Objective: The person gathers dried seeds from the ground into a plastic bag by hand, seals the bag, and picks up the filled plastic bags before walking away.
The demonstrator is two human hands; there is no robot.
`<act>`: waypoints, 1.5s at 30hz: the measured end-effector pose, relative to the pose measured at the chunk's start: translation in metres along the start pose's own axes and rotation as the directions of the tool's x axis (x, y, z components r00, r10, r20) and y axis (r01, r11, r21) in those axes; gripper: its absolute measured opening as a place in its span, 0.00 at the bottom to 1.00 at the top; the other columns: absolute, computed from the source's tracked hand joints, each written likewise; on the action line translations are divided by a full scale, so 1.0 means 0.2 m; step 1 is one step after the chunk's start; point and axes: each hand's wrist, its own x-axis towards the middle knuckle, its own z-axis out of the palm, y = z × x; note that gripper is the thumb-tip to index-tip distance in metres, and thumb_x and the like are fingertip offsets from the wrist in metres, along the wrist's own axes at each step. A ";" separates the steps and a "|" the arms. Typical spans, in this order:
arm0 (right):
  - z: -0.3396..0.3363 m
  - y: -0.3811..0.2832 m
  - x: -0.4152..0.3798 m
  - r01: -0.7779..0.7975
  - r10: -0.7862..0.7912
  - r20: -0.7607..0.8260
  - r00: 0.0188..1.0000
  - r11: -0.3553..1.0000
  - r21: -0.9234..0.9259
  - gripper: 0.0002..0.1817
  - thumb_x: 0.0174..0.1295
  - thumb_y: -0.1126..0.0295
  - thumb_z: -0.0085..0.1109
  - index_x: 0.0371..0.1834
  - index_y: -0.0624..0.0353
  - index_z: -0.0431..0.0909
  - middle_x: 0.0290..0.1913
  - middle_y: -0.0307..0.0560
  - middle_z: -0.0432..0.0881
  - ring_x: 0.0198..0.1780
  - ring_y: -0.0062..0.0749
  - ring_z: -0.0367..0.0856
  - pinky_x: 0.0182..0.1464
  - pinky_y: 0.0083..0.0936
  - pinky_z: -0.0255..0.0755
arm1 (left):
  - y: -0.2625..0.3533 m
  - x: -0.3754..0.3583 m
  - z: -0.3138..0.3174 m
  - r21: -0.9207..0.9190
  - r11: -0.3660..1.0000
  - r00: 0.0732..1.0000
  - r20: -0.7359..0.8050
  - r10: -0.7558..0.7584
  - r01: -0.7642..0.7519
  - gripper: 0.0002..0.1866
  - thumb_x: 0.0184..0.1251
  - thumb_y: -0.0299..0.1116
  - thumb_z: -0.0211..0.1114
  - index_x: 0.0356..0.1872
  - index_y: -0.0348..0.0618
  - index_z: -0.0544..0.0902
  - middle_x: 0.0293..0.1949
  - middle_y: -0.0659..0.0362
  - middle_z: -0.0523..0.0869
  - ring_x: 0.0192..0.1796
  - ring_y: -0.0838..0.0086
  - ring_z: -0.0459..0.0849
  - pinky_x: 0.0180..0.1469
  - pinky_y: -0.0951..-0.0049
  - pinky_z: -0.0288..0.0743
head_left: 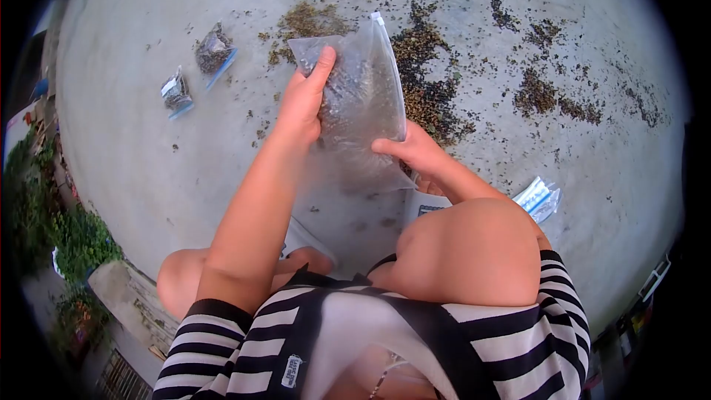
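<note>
Between my two hands is a large clear zip bag (363, 96), with a white slider at the top end of its zip edge. My left hand (307, 96) grips the bag's left side, thumb lying on the front of the plastic. On the right, my right hand (411, 148) pinches the zip edge low down, thumb in front and the other fingers hidden behind. The plastic looks slack and see-through, with small specks showing on or through it. Just beyond the bag, a dark heap of dried bits (426, 67) is spread over the concrete.
Two small filled zip bags, one larger (215, 52) and one smaller (176, 92), lie at the left. A stack of flat plastic bags (539, 200) rests by my right knee. More dried bits (535, 95) are scattered across the concrete floor (148, 178). Green plants (78, 237) border the left side.
</note>
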 end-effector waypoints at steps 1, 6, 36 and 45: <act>-0.01 0.00 0.00 -0.026 0.026 -0.015 1.000 0.999 0.039 0.38 0.70 0.68 0.73 0.81 0.59 0.67 0.72 0.47 0.81 0.73 0.35 0.77 0.75 0.39 0.72 | -0.01 0.00 -0.02 -0.011 0.999 0.999 0.007 -0.037 0.037 0.28 0.79 0.48 0.73 0.68 0.38 0.80 0.61 0.51 0.89 0.60 0.66 0.90 0.64 0.58 0.86; -0.04 -0.02 0.01 0.016 -0.018 -0.095 0.995 1.000 -0.020 0.34 0.71 0.60 0.75 0.75 0.61 0.74 0.66 0.47 0.85 0.66 0.34 0.82 0.71 0.38 0.75 | -0.01 -0.17 0.06 0.225 0.974 0.989 0.134 -0.065 0.034 0.47 0.67 0.45 0.83 0.79 0.37 0.67 0.69 0.49 0.83 0.71 0.61 0.81 0.73 0.58 0.76; -0.05 -0.01 0.15 0.129 -0.120 -0.176 0.977 0.991 0.045 0.34 0.65 0.65 0.80 0.72 0.62 0.76 0.65 0.48 0.86 0.63 0.37 0.85 0.69 0.38 0.76 | 0.00 -0.12 -0.33 0.245 0.968 0.996 -0.087 -0.026 0.047 0.39 0.82 0.55 0.66 0.79 0.35 0.69 0.70 0.45 0.83 0.68 0.60 0.86 0.74 0.57 0.75; -0.17 0.00 0.11 0.034 -0.038 -0.234 0.972 0.999 -0.019 0.42 0.62 0.55 0.84 0.75 0.60 0.73 0.65 0.44 0.85 0.66 0.38 0.83 0.70 0.39 0.76 | 0.11 0.46 -1.67 0.463 0.885 0.455 -0.781 0.428 -0.037 0.24 0.82 0.48 0.67 0.59 0.35 0.82 0.47 0.49 0.90 0.53 0.64 0.90 0.56 0.61 0.84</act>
